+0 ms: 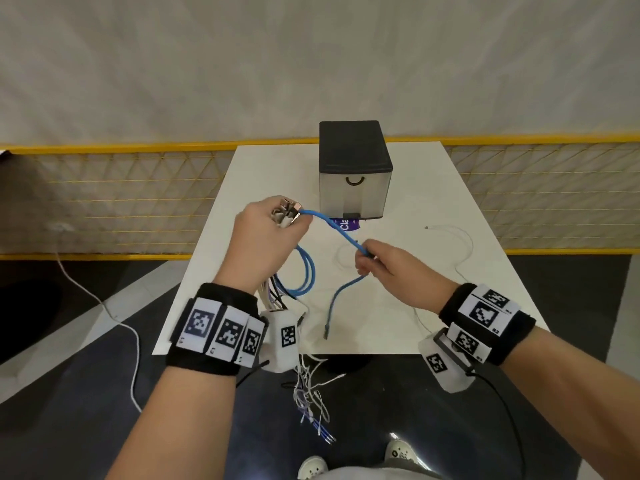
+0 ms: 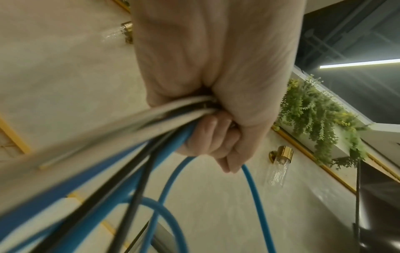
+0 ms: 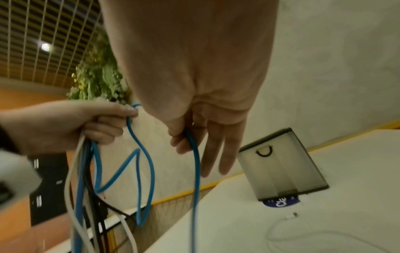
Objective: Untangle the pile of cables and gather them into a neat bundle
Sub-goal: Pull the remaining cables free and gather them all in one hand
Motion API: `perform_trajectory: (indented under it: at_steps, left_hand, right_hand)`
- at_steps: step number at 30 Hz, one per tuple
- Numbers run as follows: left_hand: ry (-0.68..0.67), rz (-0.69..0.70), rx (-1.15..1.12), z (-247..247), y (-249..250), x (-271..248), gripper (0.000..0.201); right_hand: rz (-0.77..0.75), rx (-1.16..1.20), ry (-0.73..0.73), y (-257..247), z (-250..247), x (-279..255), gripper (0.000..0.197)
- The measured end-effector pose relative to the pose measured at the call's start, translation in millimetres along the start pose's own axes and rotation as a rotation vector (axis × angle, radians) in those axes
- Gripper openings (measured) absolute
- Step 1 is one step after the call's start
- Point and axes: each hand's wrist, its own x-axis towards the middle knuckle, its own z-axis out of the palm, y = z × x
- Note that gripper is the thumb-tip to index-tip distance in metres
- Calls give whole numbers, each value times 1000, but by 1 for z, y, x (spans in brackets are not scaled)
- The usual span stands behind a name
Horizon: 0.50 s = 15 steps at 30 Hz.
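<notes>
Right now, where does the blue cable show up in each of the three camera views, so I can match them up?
Head: the blue cable runs at centre from the left hand down to the right hand.
Left wrist: it hangs in loops below the fist, lower centre.
Right wrist: it drops from the pinching fingers, centre.
Shared landmark: the left hand's cable bunch, seen in all three.

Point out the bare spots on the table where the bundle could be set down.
Free: the table's far left corner beside the drawer box, and the near right corner. Crowded: the middle right, where a white cable loops, and the near left edge under the blue cable loops.
</notes>
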Motion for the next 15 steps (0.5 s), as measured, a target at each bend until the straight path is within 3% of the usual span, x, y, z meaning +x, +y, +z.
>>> perform_trajectory:
  at_steps: [5,9,11,15]
  left_hand:
    - [-98,-49,82,0,-8,-4,13]
    - [-226,-85,108,2,-13,-12,9]
    - [-314,-76,149,1,-14,-15,22]
    - [-337,-80,64,-1,-16,-18,39]
  right_hand:
    - [139,151,-208,0,27,-15,25]
    - [206,144,-343,3,52,-24,27]
    - [228,120,-409,9,63,-29,26]
    - [163,-346,-581,25,71,-33,32]
